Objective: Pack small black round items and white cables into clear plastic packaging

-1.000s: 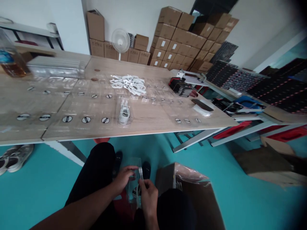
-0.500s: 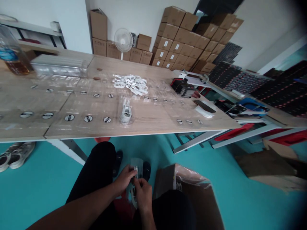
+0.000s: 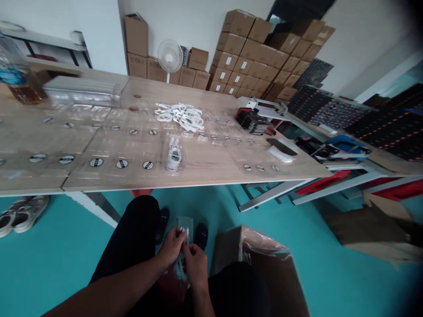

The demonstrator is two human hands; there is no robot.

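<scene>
Low in front of me, between my knees, both hands work at a clear plastic tray (image 3: 188, 222) with a coiled white cable (image 3: 181, 269) in it. My left hand (image 3: 172, 245) pinches the tray's left side near the cable's white plugs. My right hand (image 3: 195, 261) is closed, its thumb and finger against the cable below the plugs. Fingers hide part of the cable and the tray. On the table edge lies another clear tray with a white cable (image 3: 174, 155) coiled in it. Behind it is a loose pile of white cables (image 3: 181, 116).
Clear trays with round black-and-white stickers (image 3: 122, 164) cover much of the table (image 3: 211, 165). An open carton (image 3: 228, 251) lined with plastic stands right of my legs. Stacked clear trays (image 3: 82, 90) and a bottle (image 3: 20, 79) are at the left. Black boxes (image 3: 253, 120) sit at the right.
The tray between my hands has shifted slightly left and tilted. The cable's two plugs now show apart beside my left fingertips. My right hand has moved slightly up and left.
</scene>
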